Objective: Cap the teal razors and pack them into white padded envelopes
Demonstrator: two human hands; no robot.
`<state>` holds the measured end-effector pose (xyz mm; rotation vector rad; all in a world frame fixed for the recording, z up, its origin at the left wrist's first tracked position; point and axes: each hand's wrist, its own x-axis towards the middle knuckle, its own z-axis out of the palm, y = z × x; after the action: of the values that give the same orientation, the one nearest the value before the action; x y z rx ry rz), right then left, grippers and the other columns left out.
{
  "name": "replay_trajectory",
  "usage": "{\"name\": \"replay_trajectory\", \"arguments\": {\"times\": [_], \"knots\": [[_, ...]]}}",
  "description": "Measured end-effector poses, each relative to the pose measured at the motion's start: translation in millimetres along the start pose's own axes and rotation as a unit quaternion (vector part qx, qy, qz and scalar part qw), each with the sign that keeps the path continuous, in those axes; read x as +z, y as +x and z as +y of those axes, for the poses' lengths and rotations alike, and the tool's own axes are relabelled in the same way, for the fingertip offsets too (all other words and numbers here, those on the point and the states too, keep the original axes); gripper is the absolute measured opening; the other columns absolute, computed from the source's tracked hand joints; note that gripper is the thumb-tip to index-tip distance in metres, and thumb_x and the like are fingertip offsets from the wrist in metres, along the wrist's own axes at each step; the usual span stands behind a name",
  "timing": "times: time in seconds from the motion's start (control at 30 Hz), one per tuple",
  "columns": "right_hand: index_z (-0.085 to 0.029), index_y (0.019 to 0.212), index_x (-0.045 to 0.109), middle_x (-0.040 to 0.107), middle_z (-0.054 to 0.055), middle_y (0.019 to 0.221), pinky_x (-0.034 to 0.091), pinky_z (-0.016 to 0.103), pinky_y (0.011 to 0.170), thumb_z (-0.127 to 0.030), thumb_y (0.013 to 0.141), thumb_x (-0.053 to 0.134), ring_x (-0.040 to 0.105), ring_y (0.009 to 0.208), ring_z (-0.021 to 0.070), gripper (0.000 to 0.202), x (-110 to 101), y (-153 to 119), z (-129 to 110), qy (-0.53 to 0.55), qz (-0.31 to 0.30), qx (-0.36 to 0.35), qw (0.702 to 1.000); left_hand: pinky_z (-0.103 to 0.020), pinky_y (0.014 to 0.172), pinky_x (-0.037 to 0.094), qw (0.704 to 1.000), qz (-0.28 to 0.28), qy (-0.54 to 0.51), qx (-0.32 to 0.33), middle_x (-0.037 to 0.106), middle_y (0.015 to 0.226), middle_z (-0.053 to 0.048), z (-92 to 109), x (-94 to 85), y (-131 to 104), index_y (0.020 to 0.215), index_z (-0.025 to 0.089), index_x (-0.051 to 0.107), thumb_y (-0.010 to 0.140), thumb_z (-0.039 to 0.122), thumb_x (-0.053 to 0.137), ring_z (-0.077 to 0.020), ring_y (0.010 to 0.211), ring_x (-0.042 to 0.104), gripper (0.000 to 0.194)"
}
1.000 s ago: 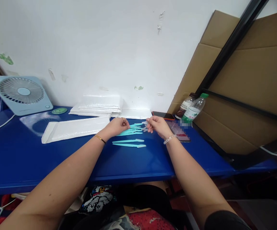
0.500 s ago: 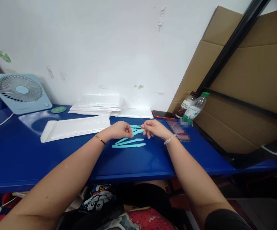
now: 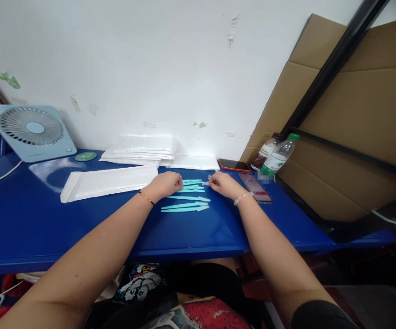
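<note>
the fan (image 3: 35, 128) leans well left of the turquoise sticks (image 3: 186, 209), likely there to leave the arms room. a white packet (image 3: 109, 183) lies between. the left hand (image 3: 167, 183) bends over the sticks' left ends, fingertips pinched; i can't tell whether it grips one. the sticks lie roughly side by side, perhaps so their tips face one way. at those tips, the right hand (image 3: 226, 185) pinches small clear pieces (image 3: 209, 179), seemingly to keep them close.

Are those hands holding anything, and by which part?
The right hand pinches small clear pieces by their near ends. The left hand is by the teal sticks; whether it grips one cannot be told.
</note>
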<state>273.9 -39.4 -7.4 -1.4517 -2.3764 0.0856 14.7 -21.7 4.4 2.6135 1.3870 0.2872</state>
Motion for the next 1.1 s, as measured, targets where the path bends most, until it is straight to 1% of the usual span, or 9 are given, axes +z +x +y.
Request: {"name": "replay_trajectory", "arguments": {"times": [0.1,0.23,0.37,0.47,0.57,0.63,0.73,1.0,1.1], "knots": [[-0.016,0.078,0.061,0.062,0.005,0.078,0.040,0.024,0.065,-0.018,0.082,0.052,0.055,0.066,0.0127,0.010,0.1,-0.1,-2.2,0.050,0.006,0.011,0.999,-0.025,0.054,0.035,1.000,0.007,0.001,0.003,0.070,0.082,-0.004,-0.7,0.6,0.2,0.080,0.020,0.067,0.077,0.031,0.054,-0.0170,0.069,0.060,0.017],[-0.017,0.088,0.060,0.062,0.000,0.066,0.043,0.023,0.060,-0.022,0.085,0.047,0.058,0.060,0.0121,0.014,-0.2,-0.2,-7.2,0.188,0.001,0.050,0.981,-0.024,0.055,0.036,1.000,0.011,-0.024,0.002,0.069,0.080,-0.004,-2.0,0.1,1.0,0.079,0.019,0.064,0.076,0.027,0.053,-0.0165,0.069,0.059,0.015],[-0.016,0.093,0.062,0.066,0.003,0.072,0.050,0.027,0.068,-0.021,0.082,0.051,0.065,0.070,0.0143,0.016,1.6,0.9,-8.3,0.309,0.015,0.035,0.950,-0.024,0.054,0.036,0.997,0.020,-0.070,-0.006,0.067,0.077,-0.003,-3.0,-1.4,1.7,0.080,0.020,0.062,0.078,0.029,0.051,-0.0156,0.065,0.057,0.015],[-0.015,0.091,0.065,0.069,0.005,0.077,0.053,0.031,0.074,-0.026,0.079,0.058,0.067,0.075,0.0168,0.017,3.3,2.5,-5.1,0.358,0.058,0.043,0.931,-0.023,0.052,0.036,0.993,0.027,-0.116,-0.003,0.064,0.073,-0.002,-5.0,-0.8,2.3,0.082,0.019,0.060,0.079,0.032,0.049,-0.0147,0.062,0.055,0.017],[-0.016,0.080,0.068,0.070,0.007,0.089,0.054,0.032,0.077,-0.029,0.073,0.066,0.067,0.080,0.0182,0.015,2.3,3.5,-3.7,0.368,0.109,0.035,0.923,-0.023,0.052,0.036,0.990,0.027,-0.136,0.004,0.062,0.071,-0.001,-7.1,0.5,3.0,0.082,0.019,0.058,0.079,0.034,0.049,-0.0143,0.061,0.054,0.017],[-0.016,0.076,0.069,0.070,0.008,0.092,0.054,0.032,0.078,-0.029,0.070,0.068,0.067,0.082,0.0181,0.014,0.9,3.5,-4.7,0.374,0.126,0.027,0.918,-0.023,0.053,0.036,0.990,0.024,-0.137,0.007,0.061,0.071,-0.001,-7.4,0.5,3.2,0.081,0.019,0.057,0.079,0.034,0.048,-0.0143,0.062,0.053,0.017],[-0.016,0.075,0.070,0.069,0.007,0.090,0.054,0.033,0.078,-0.026,0.070,0.067,0.067,0.081,0.0175,0.012,0.2,3.3,-6.7,0.381,0.125,0.023,0.916,-0.023,0.054,0.037,0.990,0.019,-0.139,0.010,0.061,0.072,-0.001,-6.0,-1.1,2.7,0.081,0.019,0.057,0.079,0.034,0.048,-0.0145,0.063,0.054,0.018],[-0.017,0.075,0.071,0.069,0.006,0.089,0.054,0.032,0.077,-0.022,0.073,0.063,0.066,0.080,0.0169,0.010,0.5,3.6,-8.0,0.317,0.148,0.007,0.937,-0.024,0.055,0.039,0.989,0.016,-0.146,0.006,0.062,0.073,-0.002,-4.9,-3.2,2.2,0.082,0.019,0.059,0.078,0.036,0.048,-0.0148,0.064,0.054,0.020],[-0.017,0.074,0.071,0.069,0.007,0.088,0.054,0.032,0.076,-0.020,0.073,0.063,0.066,0.080,0.0172,0.009,-1.8,3.1,-9.9,0.305,0.161,0.006,0.939,-0.025,0.055,0.039,0.989,0.014,-0.149,0.002,0.063,0.073,-0.002,-6.3,-2.8,2.3,0.083,0.019,0.059,0.078,0.038,0.048,-0.0152,0.063,0.054,0.023]]}}
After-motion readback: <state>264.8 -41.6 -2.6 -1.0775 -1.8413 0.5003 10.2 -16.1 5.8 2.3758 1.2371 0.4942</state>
